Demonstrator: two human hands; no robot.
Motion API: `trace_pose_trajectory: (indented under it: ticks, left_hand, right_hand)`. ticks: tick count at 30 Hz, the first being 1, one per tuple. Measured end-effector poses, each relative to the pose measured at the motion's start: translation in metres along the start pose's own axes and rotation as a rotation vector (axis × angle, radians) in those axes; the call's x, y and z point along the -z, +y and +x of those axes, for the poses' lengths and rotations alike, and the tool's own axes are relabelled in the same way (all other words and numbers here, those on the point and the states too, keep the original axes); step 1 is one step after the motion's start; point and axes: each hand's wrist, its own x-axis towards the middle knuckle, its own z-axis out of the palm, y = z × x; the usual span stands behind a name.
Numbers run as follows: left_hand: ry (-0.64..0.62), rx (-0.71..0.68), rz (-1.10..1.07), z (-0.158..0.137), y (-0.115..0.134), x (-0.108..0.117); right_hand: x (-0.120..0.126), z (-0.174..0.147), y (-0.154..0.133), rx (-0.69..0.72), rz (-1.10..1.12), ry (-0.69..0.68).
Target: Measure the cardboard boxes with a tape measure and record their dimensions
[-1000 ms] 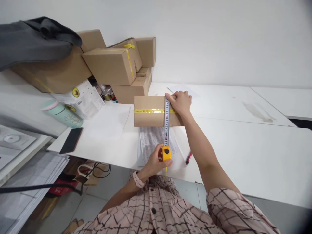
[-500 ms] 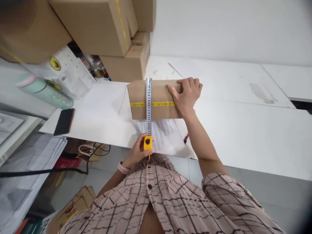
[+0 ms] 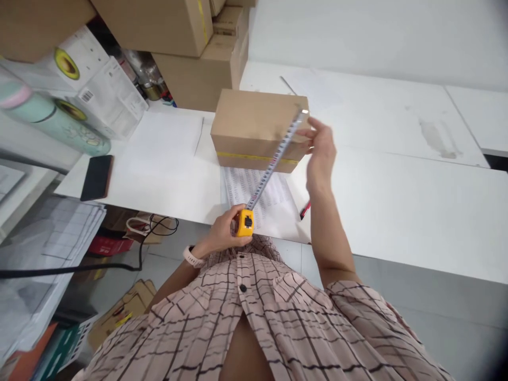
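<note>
My left hand [image 3: 224,233] is closed around a yellow tape measure [image 3: 245,223] at the table's front edge. Its silver blade [image 3: 273,164] is drawn out and slants up to the right, crossing in front of a brown cardboard box [image 3: 254,124] with yellow tape along its front. The blade's metal end is over the box's right part. By the box's right side is my right hand [image 3: 322,151], fingers apart, close to the blade's end; whether they touch the blade or box is unclear. Printed sheets [image 3: 273,198] lie partly under the box.
On the white table [image 3: 397,211] are a red pen-like item [image 3: 305,210], a black phone [image 3: 97,177] and white paper [image 3: 162,143]. A mint bottle [image 3: 55,121] and an avocado-printed carton [image 3: 107,98] stand left. Large cardboard boxes [image 3: 198,79] are stacked behind.
The box now stands with its top and front showing, rather than tilted toward me. My right hand has let go of its top, and the blade has swung from upright to slanting right.
</note>
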Motion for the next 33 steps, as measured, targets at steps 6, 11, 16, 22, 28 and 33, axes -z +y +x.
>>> trace_pose_trajectory:
  ticks: [6,11,16,22,28,33]
  left_hand:
    - [-0.111,-0.154,0.333,-0.002,0.025,0.012]
    - [0.055,-0.122,0.254,0.012,0.021,0.018]
    - [0.164,-0.199,0.224,0.036,0.021,0.018]
    - [0.261,-0.169,0.393,0.057,0.005,0.017]
    - [0.297,-0.172,0.584,0.075,-0.013,0.015]
    - [0.403,-0.214,0.678,0.066,-0.009,-0.002]
  right_hand:
    - [0.048,-0.017,-0.018,-0.092,0.311,0.041]
    - [0.029,-0.058,0.000,-0.259,0.338,-0.059]
    - [-0.003,-0.097,0.014,-0.369,0.211,-0.262]
    - [0.035,-0.110,0.044,-0.432,-0.653,-0.055]
    - [0.057,-0.109,0.061,-0.487,-0.973,-0.307]
    - [0.068,-0.106,0.064,-0.394,-0.925,-0.394]
